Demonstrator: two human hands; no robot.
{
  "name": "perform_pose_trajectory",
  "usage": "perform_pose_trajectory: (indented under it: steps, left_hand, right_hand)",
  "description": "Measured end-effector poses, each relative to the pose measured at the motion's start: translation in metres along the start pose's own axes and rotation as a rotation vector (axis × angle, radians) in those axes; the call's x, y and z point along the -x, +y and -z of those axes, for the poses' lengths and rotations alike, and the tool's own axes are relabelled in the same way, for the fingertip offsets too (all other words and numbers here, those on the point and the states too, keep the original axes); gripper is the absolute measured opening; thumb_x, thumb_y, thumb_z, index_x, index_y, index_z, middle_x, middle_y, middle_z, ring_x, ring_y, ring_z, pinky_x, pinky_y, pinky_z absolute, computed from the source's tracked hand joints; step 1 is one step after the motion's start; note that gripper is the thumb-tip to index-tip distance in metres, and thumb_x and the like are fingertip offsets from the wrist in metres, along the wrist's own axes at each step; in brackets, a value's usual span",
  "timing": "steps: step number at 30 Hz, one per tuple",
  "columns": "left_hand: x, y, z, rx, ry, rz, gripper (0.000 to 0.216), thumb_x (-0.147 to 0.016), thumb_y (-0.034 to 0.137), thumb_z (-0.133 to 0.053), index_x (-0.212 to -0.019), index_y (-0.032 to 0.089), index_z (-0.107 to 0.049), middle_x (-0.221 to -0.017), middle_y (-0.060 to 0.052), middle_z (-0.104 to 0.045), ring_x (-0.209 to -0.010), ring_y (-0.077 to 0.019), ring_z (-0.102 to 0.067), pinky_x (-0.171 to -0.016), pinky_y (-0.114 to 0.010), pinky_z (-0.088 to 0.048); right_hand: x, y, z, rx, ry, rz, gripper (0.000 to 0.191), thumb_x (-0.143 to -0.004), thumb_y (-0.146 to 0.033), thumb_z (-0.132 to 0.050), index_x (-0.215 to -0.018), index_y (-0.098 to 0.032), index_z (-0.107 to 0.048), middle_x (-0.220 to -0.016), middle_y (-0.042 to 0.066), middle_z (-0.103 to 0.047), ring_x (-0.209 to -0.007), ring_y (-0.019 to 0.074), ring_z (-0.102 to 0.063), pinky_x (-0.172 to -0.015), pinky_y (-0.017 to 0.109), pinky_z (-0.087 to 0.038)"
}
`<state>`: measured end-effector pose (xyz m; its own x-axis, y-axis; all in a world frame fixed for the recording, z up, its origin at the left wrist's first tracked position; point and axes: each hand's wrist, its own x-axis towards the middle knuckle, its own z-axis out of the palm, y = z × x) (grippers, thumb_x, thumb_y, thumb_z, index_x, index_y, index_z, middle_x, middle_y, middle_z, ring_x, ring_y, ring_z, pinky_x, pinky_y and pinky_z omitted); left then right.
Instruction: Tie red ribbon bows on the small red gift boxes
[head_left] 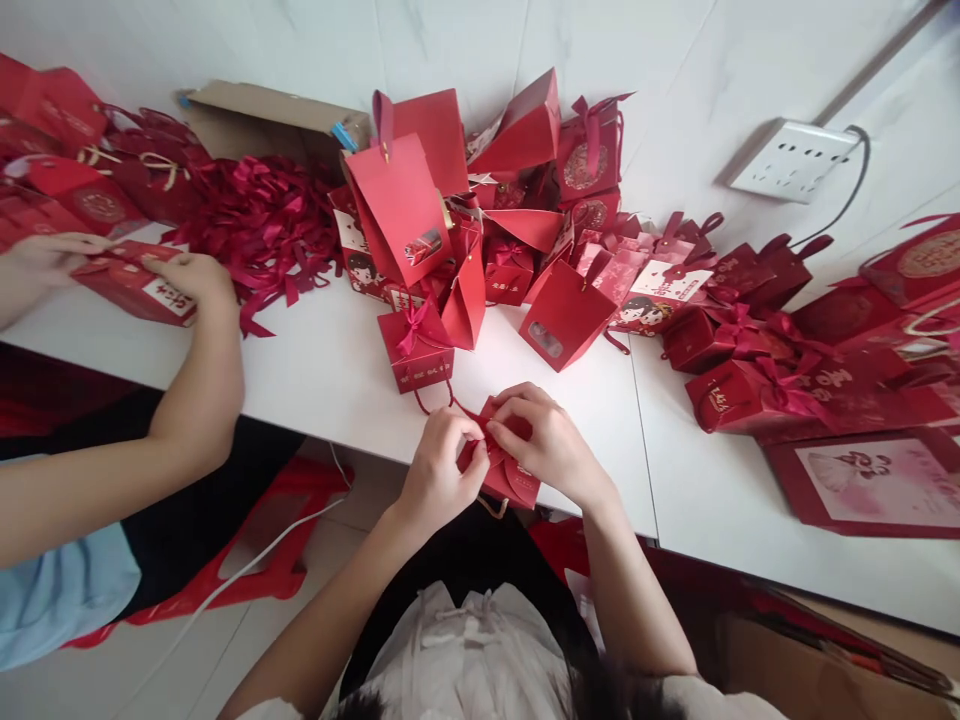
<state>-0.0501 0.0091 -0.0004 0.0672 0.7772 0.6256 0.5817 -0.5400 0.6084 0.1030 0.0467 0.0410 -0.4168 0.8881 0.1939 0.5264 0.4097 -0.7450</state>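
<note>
At the table's front edge a small red gift box (pixel 517 487) sits between my hands, with a cord handle hanging below it. My left hand (pixel 442 455) is closed in a pinch at the box's top; whatever is between those fingertips is too small to make out. From the other side my right hand (pixel 551 445) grips the box's top, its thumb and fingers bent over the flaps. A dark red cord (pixel 466 410) runs to the box from behind my left hand. Just beyond stands a red box with a pink bow (pixel 417 350).
Many red gift boxes (pixel 568 315) crowd the white table (pixel 315 380) at the back and right. Left of them lie a heap of red ribbons (pixel 262 215) and a cardboard box (pixel 262 105). A co-worker's hands (pixel 191 280) hold another red box. A power socket (pixel 795 160) is on the wall.
</note>
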Motion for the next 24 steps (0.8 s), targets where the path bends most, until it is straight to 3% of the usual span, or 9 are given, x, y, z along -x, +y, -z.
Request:
perform_pose_trajectory:
  steps: [6,11,14,17,20,24]
  left_hand:
    - [-0.001,0.003,0.004,-0.045,-0.202,-0.063,0.032,-0.082,0.002,-0.042,-0.099,0.021,-0.062,-0.094,-0.006,-0.059,-0.093,-0.0191,-0.054,-0.083,-0.035,-0.049]
    - [-0.006,0.004,0.008,0.021,-0.237,-0.063,0.031,-0.085,0.004,-0.04,-0.095,0.021,-0.064,-0.088,-0.004,-0.062,-0.088,-0.0179,-0.052,-0.083,-0.034,-0.047]
    - [-0.01,0.006,0.01,0.058,-0.255,-0.038,0.023,-0.088,0.009,-0.044,-0.092,0.02,-0.064,-0.084,-0.003,-0.063,-0.085,-0.0169,-0.053,-0.081,-0.032,-0.046]
    - [-0.015,0.007,0.01,0.062,-0.267,-0.016,0.015,-0.09,0.016,-0.049,-0.085,0.019,-0.063,-0.08,-0.002,-0.063,-0.081,-0.0162,-0.053,-0.08,-0.032,-0.046]
    - [-0.019,0.006,0.008,0.033,-0.321,0.004,0.012,-0.089,0.019,-0.052,-0.084,0.02,-0.062,-0.08,-0.002,-0.062,-0.082,-0.0169,-0.053,-0.081,-0.032,-0.046]
    - [-0.02,0.003,0.007,0.016,-0.363,-0.013,0.009,-0.089,0.02,-0.054,-0.085,0.02,-0.062,-0.08,-0.002,-0.061,-0.084,-0.0172,-0.052,-0.083,-0.032,-0.045]
  right_hand:
    - [0.008,0.013,-0.002,-0.096,0.121,-0.179,0.017,-0.085,-0.032,-0.054,-0.076,-0.02,-0.061,-0.097,0.006,-0.061,-0.091,0.0195,-0.062,-0.082,0.036,-0.049]
    - [0.025,0.031,0.004,-0.208,0.326,-0.38,0.033,-0.087,-0.051,-0.049,-0.08,-0.019,-0.057,-0.086,0.005,-0.065,-0.085,0.0192,-0.062,-0.082,0.036,-0.047]
    - [0.046,0.043,0.012,-0.247,0.212,-0.549,0.053,-0.087,-0.063,-0.037,-0.071,-0.018,-0.059,-0.076,0.005,-0.064,-0.079,0.02,-0.06,-0.079,0.035,-0.046]
    - [0.065,0.045,0.018,-0.331,0.034,-0.595,0.059,-0.087,-0.065,-0.035,-0.057,-0.018,-0.054,-0.062,0.002,-0.056,-0.065,0.0161,-0.053,-0.07,0.032,-0.044]
    - [0.072,0.039,0.019,-0.433,0.044,-0.536,0.049,-0.085,-0.059,-0.048,-0.058,-0.018,-0.051,-0.057,-0.002,-0.049,-0.057,0.0121,-0.045,-0.06,0.027,-0.039]
    - [0.063,0.04,0.02,-0.498,0.126,-0.47,0.04,-0.082,-0.053,-0.057,-0.065,-0.017,-0.057,-0.065,-0.001,-0.057,-0.064,0.0126,-0.051,-0.065,0.027,-0.041]
